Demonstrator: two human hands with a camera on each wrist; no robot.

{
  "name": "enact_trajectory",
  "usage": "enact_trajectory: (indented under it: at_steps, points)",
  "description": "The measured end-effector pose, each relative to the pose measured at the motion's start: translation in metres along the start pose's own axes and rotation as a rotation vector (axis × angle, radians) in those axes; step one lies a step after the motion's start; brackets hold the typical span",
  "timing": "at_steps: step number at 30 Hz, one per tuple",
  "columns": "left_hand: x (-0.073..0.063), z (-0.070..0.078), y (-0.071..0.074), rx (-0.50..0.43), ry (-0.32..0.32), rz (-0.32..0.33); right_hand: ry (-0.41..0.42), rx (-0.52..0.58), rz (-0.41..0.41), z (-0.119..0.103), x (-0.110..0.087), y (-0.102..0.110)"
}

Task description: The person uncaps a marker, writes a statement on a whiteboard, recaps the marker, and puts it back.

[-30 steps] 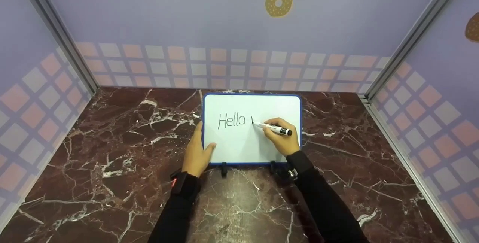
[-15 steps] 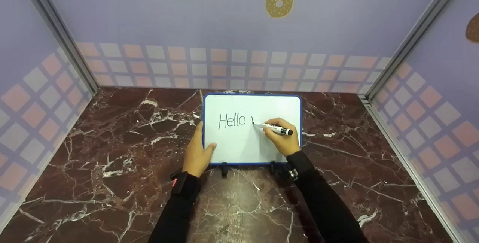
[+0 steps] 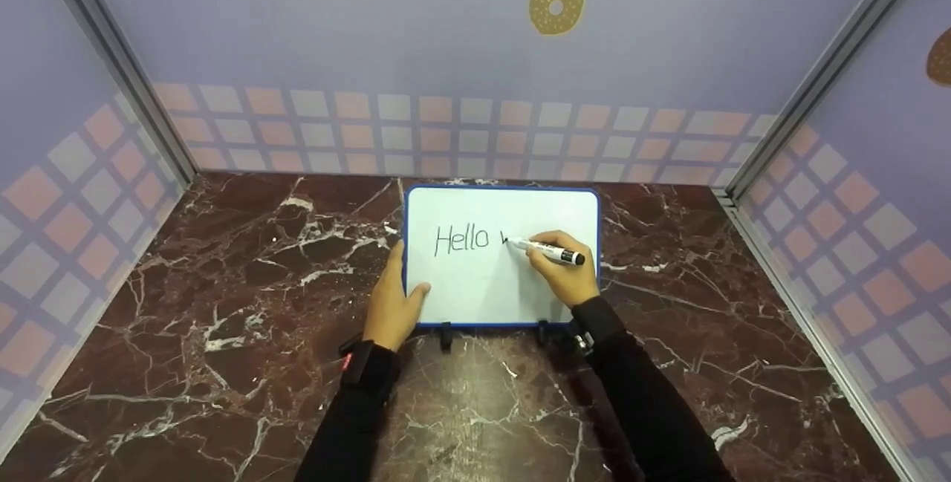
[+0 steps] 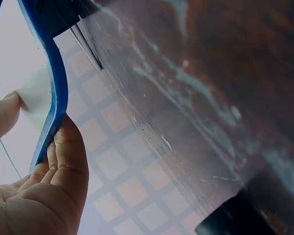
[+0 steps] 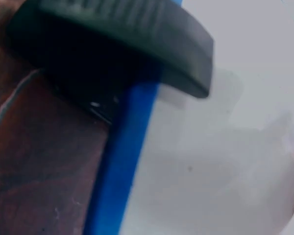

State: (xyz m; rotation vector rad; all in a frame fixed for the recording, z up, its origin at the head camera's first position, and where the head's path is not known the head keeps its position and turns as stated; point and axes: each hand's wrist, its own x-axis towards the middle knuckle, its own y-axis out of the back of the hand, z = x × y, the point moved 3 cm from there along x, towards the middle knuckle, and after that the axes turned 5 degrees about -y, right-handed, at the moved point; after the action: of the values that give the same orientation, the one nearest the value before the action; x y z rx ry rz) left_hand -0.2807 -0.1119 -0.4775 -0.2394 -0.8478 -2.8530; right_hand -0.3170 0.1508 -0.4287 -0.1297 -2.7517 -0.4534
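A small whiteboard (image 3: 475,285) with a blue frame stands tilted back in the head view. "Hello" is written on it in thin black strokes, followed by part of another letter. My right hand (image 3: 568,274) pinches a white marker (image 3: 553,252) with a black end, its tip right at the newest stroke. At the board's left edge, my left hand (image 3: 394,304) grips the frame, thumb on the white face. The left wrist view shows those fingers (image 4: 68,161) behind the blue edge (image 4: 59,88). Only a sliver of the right hand shows in the right wrist view.
Two black clips (image 3: 446,336) hold the board's lower edge; one black clip (image 5: 137,39) fills the top of the right wrist view. Beneath is a dark red marbled table (image 3: 245,318). Purple checkered walls (image 3: 461,36) enclose it at the back and both sides.
The marker and right hand have shifted slightly right and up. The single short stroke after "Hello" has grown into a v-like shape. My left hand keeps its hold.
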Motion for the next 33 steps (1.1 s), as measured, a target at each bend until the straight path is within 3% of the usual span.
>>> enact_trajectory:
  at_steps: [33]
  points:
    - [-0.0008, 0.0000, -0.0008, 0.018, -0.008, 0.004, 0.004, 0.004, 0.030, -0.0028, 0.0055, 0.0018]
